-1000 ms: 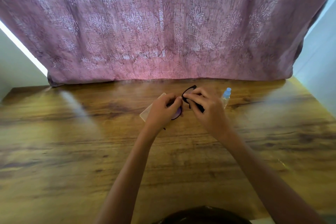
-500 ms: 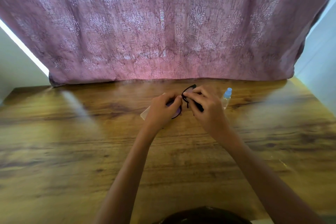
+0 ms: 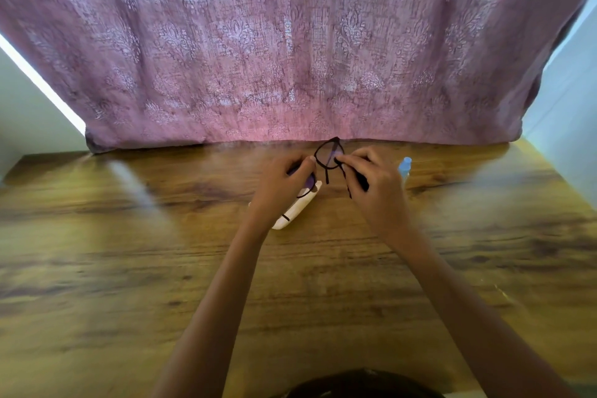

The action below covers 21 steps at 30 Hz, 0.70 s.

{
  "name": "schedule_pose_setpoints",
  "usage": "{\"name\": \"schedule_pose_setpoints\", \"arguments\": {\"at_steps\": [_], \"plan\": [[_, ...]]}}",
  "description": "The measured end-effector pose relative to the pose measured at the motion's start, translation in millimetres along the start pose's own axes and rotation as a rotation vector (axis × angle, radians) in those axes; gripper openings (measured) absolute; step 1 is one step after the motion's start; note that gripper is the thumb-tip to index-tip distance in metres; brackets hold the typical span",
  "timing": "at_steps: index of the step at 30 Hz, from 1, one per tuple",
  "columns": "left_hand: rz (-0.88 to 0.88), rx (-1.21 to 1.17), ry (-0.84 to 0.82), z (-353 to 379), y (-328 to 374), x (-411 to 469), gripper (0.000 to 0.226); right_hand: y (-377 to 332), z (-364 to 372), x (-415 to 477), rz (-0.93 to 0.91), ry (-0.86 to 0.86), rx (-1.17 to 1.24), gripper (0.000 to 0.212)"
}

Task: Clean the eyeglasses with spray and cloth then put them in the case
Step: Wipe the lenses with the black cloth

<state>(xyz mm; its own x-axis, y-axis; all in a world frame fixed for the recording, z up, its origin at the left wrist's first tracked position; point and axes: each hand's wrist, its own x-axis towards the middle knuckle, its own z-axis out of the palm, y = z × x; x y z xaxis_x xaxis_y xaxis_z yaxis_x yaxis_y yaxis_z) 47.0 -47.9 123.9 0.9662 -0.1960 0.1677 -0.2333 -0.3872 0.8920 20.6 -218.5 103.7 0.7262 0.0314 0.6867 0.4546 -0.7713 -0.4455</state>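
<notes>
Black-framed eyeglasses [image 3: 329, 154] are held up over the far middle of the wooden table [image 3: 129, 268]. My left hand [image 3: 281, 186] grips the left lens side, where a purple-tinted lens shows under the fingers. Pinching the frame beside the right lens is my right hand [image 3: 376, 191], with a dark piece in its fingers; whether that is a temple arm or a cloth I cannot tell. A white glasses case [image 3: 295, 212] lies on the table just below my left hand. A small spray bottle with a blue cap [image 3: 405, 167] stands right behind my right hand.
A pink patterned curtain [image 3: 290, 42] hangs along the table's far edge, close behind the glasses. Pale walls close in on the left and right. Bare wood stretches from my hands toward me and to both sides.
Both hands have lifted the glasses slightly up and away from me, so one lens ring now stands clear above the fingers. More of the white case shows below my left hand.
</notes>
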Motion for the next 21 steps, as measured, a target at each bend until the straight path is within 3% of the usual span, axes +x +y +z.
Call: {"name": "schedule_pose_setpoints", "arguments": {"at_steps": [21], "plan": [[-0.031, -0.039, -0.007, -3, 6, 0, 0.026, -3, 2, 3, -0.074, 0.015, -0.011, 0.022]]}}
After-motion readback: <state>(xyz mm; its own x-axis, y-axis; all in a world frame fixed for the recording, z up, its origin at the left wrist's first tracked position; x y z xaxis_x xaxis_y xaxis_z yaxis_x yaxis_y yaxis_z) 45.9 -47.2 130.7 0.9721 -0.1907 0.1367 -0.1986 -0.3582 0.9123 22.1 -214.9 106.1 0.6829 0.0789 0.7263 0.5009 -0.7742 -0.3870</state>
